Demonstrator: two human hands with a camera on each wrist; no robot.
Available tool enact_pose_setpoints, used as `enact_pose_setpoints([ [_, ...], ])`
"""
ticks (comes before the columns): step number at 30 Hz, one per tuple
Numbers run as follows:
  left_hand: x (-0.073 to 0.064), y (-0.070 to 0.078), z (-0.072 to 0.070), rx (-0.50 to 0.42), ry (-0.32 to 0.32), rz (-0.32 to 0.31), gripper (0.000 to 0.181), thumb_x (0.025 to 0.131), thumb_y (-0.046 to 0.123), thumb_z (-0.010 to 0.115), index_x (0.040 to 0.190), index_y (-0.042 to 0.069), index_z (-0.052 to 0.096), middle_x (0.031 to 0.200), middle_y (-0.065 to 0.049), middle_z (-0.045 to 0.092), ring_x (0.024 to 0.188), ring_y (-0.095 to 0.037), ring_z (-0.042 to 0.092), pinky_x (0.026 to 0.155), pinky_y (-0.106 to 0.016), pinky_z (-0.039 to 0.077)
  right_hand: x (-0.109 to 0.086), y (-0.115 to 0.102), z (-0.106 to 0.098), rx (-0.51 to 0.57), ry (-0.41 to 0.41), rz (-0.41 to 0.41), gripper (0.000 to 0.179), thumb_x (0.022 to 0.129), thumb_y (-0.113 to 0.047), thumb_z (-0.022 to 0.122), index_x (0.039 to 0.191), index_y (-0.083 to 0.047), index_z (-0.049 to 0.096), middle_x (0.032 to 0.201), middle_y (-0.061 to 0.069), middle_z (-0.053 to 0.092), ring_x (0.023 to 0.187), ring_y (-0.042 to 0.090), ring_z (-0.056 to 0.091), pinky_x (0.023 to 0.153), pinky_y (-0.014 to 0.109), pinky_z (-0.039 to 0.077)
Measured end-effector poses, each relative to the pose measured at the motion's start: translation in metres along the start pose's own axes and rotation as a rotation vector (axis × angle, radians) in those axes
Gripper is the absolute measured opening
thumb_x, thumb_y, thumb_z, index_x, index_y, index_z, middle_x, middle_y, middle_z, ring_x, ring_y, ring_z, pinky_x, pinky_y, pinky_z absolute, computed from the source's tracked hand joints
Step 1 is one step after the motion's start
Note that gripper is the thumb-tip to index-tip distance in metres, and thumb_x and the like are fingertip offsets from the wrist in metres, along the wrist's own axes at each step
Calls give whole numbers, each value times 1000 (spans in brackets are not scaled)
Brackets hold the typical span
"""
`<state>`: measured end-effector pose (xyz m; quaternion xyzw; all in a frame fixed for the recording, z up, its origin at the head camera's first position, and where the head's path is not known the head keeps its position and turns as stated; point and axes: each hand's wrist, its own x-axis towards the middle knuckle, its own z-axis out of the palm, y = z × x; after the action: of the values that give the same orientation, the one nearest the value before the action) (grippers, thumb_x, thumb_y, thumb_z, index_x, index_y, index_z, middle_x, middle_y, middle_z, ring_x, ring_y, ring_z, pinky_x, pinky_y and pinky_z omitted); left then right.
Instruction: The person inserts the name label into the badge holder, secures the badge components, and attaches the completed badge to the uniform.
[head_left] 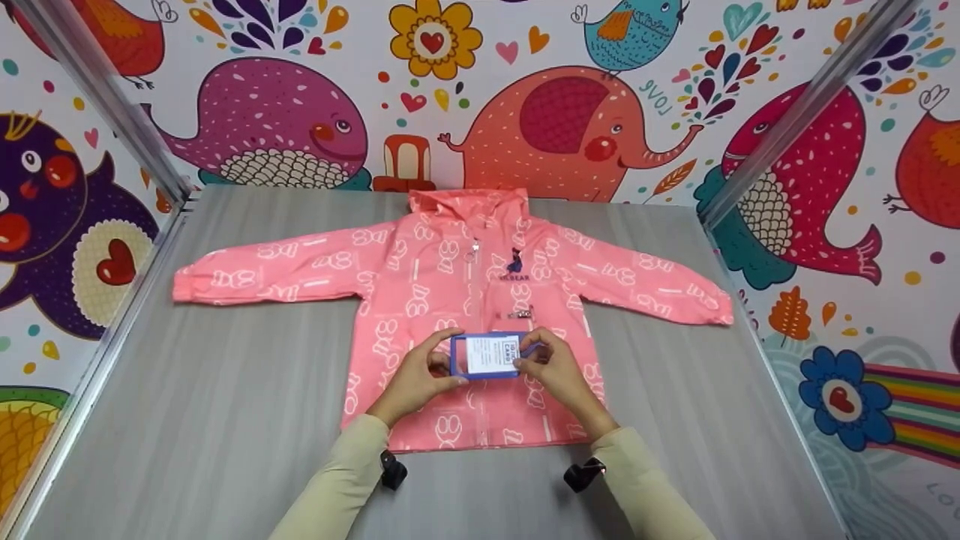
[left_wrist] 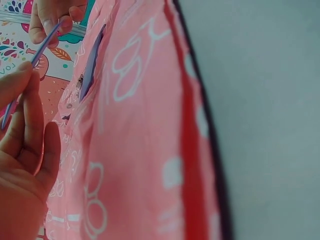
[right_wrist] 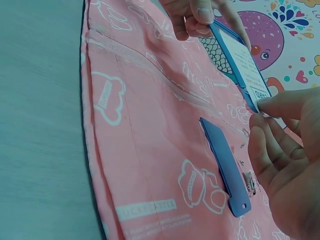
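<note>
A blue badge holder (head_left: 459, 372) with a white printed card (head_left: 489, 355) in it is held above the front of a pink child's jacket (head_left: 420, 300). My left hand (head_left: 421, 375) grips the holder's left end between thumb and fingers. At the other end my right hand (head_left: 556, 375) pinches the edge of the card with thumb and forefinger. Below it, a flat blue plastic piece (right_wrist: 226, 167) with a small hole lies on the jacket, mostly hidden in the head view. Beside that piece sits a small metal clip (right_wrist: 250, 183).
The jacket lies spread on a grey table (head_left: 247, 390), both sleeves stretched out and its hood toward the back. A wall (head_left: 510, 52) printed with cartoon animals stands behind the table. Metal posts (head_left: 112, 97) rise near the table's back corners.
</note>
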<state>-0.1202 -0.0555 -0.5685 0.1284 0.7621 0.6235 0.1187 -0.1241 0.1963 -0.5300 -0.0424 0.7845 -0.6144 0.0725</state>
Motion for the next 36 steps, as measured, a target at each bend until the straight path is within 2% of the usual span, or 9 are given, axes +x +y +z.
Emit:
enact_pose_setpoints([
  [6,0,2,1,-6,4,-3,79,78,7,81,147,16,44,82,-15,72,75,-16,64,77,-30,56,-1,0,1,4,6,-10,22,78,11,69,96,9,57,91,26,58,66,10,55,57,18,47],
  [11,0,3,3,-16,2,-7,80,78,2,79,148,14,42,84,-21,71,75,-18,64,76,-29,56,-3,0,3,-1,15,9,22,78,10,69,95,7,56,84,14,55,68,13,52,57,17,46],
  [14,-4,17,3,-23,-2,-14,78,78,0,78,147,12,44,84,-23,71,75,-19,65,74,-27,57,-3,1,4,-5,22,19,22,79,9,70,95,6,55,84,14,54,70,15,51,57,18,45],
  [18,-10,33,1,-33,-2,5,75,78,-3,77,145,9,46,82,-25,69,74,-19,64,75,-29,57,3,18,4,-7,29,-1,22,78,6,72,93,1,56,81,11,53,68,14,50,56,18,44],
  [21,-9,32,2,-38,-1,19,76,78,-3,78,145,6,45,81,-25,69,73,-18,62,75,-32,56,7,31,4,-15,37,-29,23,77,5,73,92,-1,56,76,3,51,66,11,49,55,18,43],
  [23,-9,32,2,-39,-2,20,76,77,-4,78,146,5,44,81,-26,69,73,-18,62,75,-32,56,7,31,4,-30,43,-49,23,76,4,73,91,-1,56,75,1,50,66,9,49,56,18,42],
  [31,-9,33,4,-37,1,17,76,77,-3,78,145,10,46,83,-24,70,76,-21,65,80,-44,58,6,30,7,-31,58,-24,25,77,5,74,91,0,54,75,2,48,66,11,47,56,18,41],
  [36,-10,34,5,-29,-1,16,77,77,-4,77,145,12,46,83,-23,70,77,-20,65,81,-43,58,6,28,8,-13,59,-9,27,77,8,73,93,7,52,72,2,46,64,12,45,54,17,39],
])
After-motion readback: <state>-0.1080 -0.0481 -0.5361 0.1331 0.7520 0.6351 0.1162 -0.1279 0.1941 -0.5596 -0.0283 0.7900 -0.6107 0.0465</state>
